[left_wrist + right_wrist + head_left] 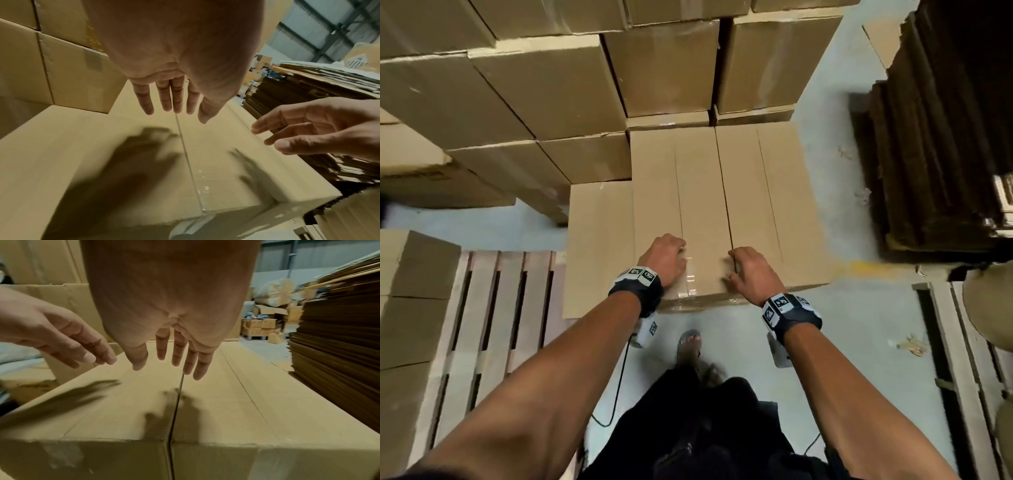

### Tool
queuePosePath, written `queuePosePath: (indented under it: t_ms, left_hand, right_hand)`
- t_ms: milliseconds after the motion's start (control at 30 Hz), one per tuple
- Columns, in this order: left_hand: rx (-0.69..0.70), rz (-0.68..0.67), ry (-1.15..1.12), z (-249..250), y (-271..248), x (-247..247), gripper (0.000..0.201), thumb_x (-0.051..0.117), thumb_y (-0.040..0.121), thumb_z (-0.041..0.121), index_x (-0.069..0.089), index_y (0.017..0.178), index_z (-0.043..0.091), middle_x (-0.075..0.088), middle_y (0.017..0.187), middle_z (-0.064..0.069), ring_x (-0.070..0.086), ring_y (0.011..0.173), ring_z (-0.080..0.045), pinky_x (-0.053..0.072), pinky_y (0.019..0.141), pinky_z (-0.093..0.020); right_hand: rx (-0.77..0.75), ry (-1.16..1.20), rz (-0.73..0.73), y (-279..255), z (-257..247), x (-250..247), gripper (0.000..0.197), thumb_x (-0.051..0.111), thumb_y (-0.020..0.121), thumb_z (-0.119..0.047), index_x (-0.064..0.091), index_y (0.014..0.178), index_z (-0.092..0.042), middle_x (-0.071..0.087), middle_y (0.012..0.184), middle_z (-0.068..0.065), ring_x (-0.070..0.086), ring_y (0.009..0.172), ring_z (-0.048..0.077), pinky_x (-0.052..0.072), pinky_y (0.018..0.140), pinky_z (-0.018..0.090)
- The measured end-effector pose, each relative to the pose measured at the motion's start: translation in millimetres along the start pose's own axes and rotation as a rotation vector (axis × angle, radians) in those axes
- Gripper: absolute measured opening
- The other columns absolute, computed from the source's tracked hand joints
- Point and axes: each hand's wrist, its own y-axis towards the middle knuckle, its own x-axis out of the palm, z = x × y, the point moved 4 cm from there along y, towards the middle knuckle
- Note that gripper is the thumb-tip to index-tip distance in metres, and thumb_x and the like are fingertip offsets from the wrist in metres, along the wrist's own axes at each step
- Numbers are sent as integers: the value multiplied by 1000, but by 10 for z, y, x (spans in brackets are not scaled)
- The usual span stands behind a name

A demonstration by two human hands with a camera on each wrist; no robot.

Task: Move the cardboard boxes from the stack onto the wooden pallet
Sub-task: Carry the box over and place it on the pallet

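Observation:
Two tan cardboard boxes stand side by side at the front of the stack: the left box (698, 192) (123, 162) (123, 410) and the right box (774, 205) (236, 402). Both my hands hover just above the near end of the left box, fingers spread and holding nothing. My left hand (667, 255) (172, 100) (61, 340) is over the taped middle seam. My right hand (750, 270) (176, 353) (308, 129) is over the gap between the two boxes. Their shadows fall on the box top. The wooden pallet (493, 335) lies on the floor at my left.
The tall box stack (551, 85) fills the back and left. A lower box (599, 246) sits left of the front pair. Boxes (410, 291) stand on the pallet's left part. Flattened cardboard (945, 137) is piled at right; a second pallet (962, 377) lies at lower right.

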Motion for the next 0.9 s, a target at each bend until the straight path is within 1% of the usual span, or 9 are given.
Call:
queuePosePath:
  t_ms: [67, 167, 300, 367, 467, 533, 600, 733, 900]
  left_hand:
    - [-23, 6, 42, -133, 101, 17, 42, 55, 101, 23, 56, 142, 13, 51, 146, -9, 46, 133, -29, 46, 110, -44]
    - [-73, 47, 85, -340, 257, 22, 44, 56, 99, 25, 55, 142, 13, 46, 152, -10, 40, 140, -30, 47, 110, -52]
    - [-125, 66, 193, -570, 463, 54, 56, 60, 98, 33, 46, 149, 13, 33, 162, -13, 30, 148, -34, 44, 113, -54]
    - [-139, 40, 235, -690, 564, 106, 70, 59, 98, 43, 34, 157, 15, 19, 169, -12, 19, 154, -36, 36, 119, -56]
    - [-123, 5, 239, -828, 694, 245, 84, 44, 101, 60, 8, 166, 21, -8, 175, -6, -8, 160, -37, 19, 127, -59]
    - [-116, -3, 211, -872, 750, 346, 86, 33, 101, 66, -5, 167, 24, -24, 172, -2, -24, 157, -35, 9, 127, -60]
    - [-129, -1, 196, -889, 778, 413, 86, 28, 102, 68, -11, 166, 26, -33, 169, 0, -33, 154, -33, 6, 125, -60]
    - [-133, 4, 195, -920, 777, 433, 86, 23, 102, 70, -16, 165, 26, -39, 166, 1, -38, 151, -32, 7, 126, -63]
    - [-119, 14, 189, -939, 786, 421, 87, 25, 102, 69, -17, 165, 26, -40, 165, 1, -39, 151, -31, 11, 126, -64]
  right_hand:
    - [-44, -58, -47, 188, 14, 55, 52, 68, 96, -22, 52, 143, -10, 52, 142, 14, 54, 122, 38, 54, 96, 51]
    - [-105, -144, -82, 507, 50, 119, 59, 69, 96, -29, 46, 146, -8, 46, 149, 16, 52, 123, 41, 54, 96, 54]
    - [-171, -247, -51, 951, 169, 227, 68, 66, 98, -40, 42, 151, -6, 39, 157, 22, 45, 134, 43, 46, 109, 55]
    - [-198, -283, -16, 1139, 220, 282, 70, 62, 99, -45, 39, 153, -7, 35, 160, 23, 40, 141, 43, 40, 114, 56]
    - [-211, -324, 11, 1328, 280, 369, 74, 54, 100, -54, 34, 158, -13, 24, 168, 19, 30, 149, 43, 31, 121, 57]
    - [-213, -341, 23, 1393, 308, 429, 75, 47, 101, -60, 31, 160, -17, 14, 172, 14, 22, 153, 42, 25, 124, 58]
    - [-204, -344, 38, 1417, 322, 490, 74, 41, 103, -63, 29, 161, -20, 6, 175, 11, 16, 156, 42, 19, 125, 60]
    - [-188, -360, 59, 1413, 293, 574, 74, 32, 104, -66, 28, 163, -21, 1, 176, 11, 10, 159, 42, 14, 126, 62]
    - [-176, -349, 68, 1431, 268, 566, 74, 35, 103, -68, 31, 161, -22, 4, 175, 12, 9, 159, 41, 15, 126, 62]
